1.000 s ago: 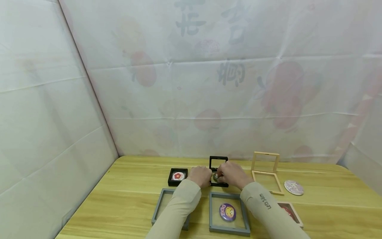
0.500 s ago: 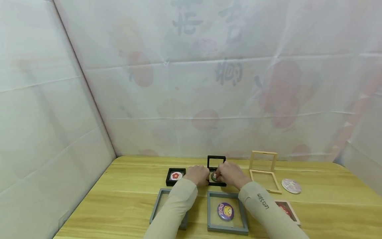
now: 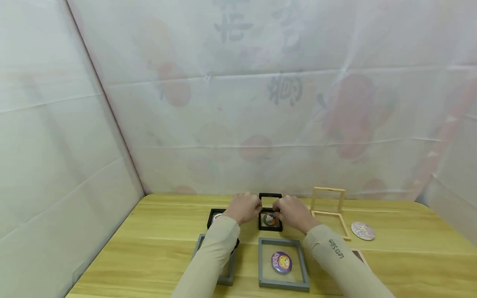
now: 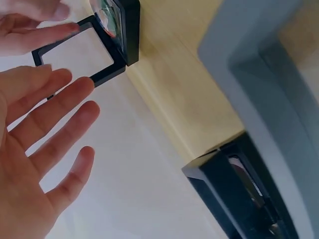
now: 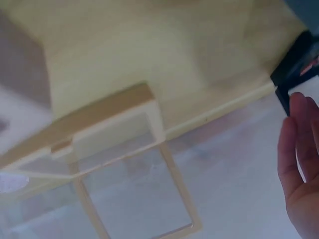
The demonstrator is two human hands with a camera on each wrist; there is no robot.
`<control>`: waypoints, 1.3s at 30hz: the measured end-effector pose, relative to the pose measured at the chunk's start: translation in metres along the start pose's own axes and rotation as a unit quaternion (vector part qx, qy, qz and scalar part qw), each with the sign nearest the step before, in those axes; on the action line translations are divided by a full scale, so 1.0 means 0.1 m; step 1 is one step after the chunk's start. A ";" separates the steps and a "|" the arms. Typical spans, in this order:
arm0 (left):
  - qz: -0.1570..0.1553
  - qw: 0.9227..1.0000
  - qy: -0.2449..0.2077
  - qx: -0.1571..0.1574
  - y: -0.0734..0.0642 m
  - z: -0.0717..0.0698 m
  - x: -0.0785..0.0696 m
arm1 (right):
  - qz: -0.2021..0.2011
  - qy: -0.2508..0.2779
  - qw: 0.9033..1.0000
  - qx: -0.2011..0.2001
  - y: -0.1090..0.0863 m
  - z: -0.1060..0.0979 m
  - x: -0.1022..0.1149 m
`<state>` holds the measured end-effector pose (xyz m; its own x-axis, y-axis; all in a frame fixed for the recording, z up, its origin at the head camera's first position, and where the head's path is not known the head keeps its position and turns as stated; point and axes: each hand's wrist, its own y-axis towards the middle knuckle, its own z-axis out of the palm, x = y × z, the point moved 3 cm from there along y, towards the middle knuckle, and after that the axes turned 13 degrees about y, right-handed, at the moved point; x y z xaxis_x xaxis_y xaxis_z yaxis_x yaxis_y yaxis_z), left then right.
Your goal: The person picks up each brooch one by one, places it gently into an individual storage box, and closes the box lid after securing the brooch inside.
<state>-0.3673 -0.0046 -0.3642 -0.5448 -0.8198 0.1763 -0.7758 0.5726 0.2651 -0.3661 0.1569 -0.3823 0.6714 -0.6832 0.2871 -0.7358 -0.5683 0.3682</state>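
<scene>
A small black display frame [image 3: 270,228] stands unfolded at the back of the table, its lid [image 3: 270,195] raised. In its lower half lies a round dark badge [image 3: 269,219], also partly visible in the left wrist view as a badge [image 4: 105,17]. My left hand [image 3: 244,207] is at the lid's left side; in the left wrist view the hand [image 4: 40,144] has its fingers extended and spread by the lid. At the lid's right side is my right hand [image 3: 295,212]. Its fingers look fairly straight in the right wrist view, where the hand [image 5: 304,159] reaches the black frame [image 5: 294,62]; contact is unclear.
Left stands another black frame [image 3: 210,219], partly covered. Two grey frames lie nearer; the right grey frame [image 3: 263,265] holds a purple badge [image 3: 281,263]. On the right are an unfolded wooden frame [image 3: 346,231], a pale round badge [image 3: 363,231] and a partly hidden frame [image 3: 360,255].
My right hand has let go of the badge, which now lies in the black frame. Both hands have risen from the lower half to the sides of the raised lid.
</scene>
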 end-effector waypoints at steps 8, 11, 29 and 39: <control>-0.030 0.999 -0.023 -0.036 -0.01 -0.01 0.04 | 0.038 -0.001 0.999 -0.029 -0.03 -0.14 -0.08; -0.041 0.998 -0.036 -0.040 -0.01 -0.03 0.04 | 0.056 0.004 0.998 -0.037 -0.05 -0.13 -0.09; -0.135 0.974 -0.185 -0.004 -0.04 0.00 0.09 | 0.133 0.069 0.985 -0.089 -0.03 -0.17 -0.12; -0.147 0.962 -0.229 0.016 -0.04 0.06 0.07 | 0.209 0.123 0.966 -0.086 -0.08 -0.17 -0.18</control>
<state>-0.3698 -0.0124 -0.3695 -0.3770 -0.8613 -0.3407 -0.9235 0.3215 0.2091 -0.3712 0.1813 -0.3757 0.3359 -0.6942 0.6366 -0.9355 -0.1674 0.3111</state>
